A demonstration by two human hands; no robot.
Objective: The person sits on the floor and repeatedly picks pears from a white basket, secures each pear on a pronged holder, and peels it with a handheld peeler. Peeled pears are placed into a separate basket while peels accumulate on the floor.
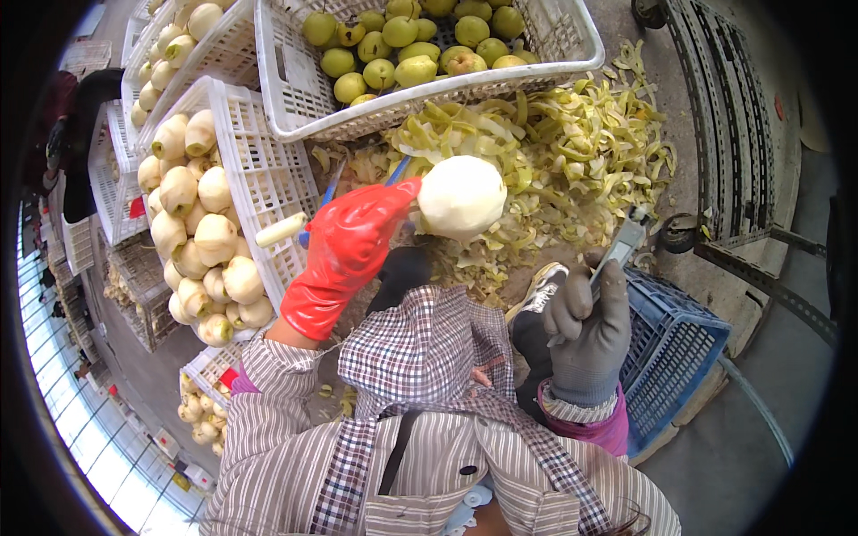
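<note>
My left hand [355, 238], in a red rubber glove, holds a peeled pear [462, 197] out from its thumb side. From the other side of that fist sticks a short cream-coloured handle [281, 230]; whether it joins the pear is hidden inside the glove. My right hand [590, 321] wears a grey coated glove. Its fingers grip a metal peeler [620, 244], pointed up and away, apart from the pear. Beneath the pear, a heap of yellow-green peelings [570, 154] covers the floor.
A white crate [429, 97] of unpeeled pears [402, 33] stands ahead. Stacked white crates [251, 181] with peeled pears [201, 228] fill the left. A blue crate [677, 355] sits by my right forearm, near a wheeled metal frame [730, 120]. Another person [74, 134] is at far left.
</note>
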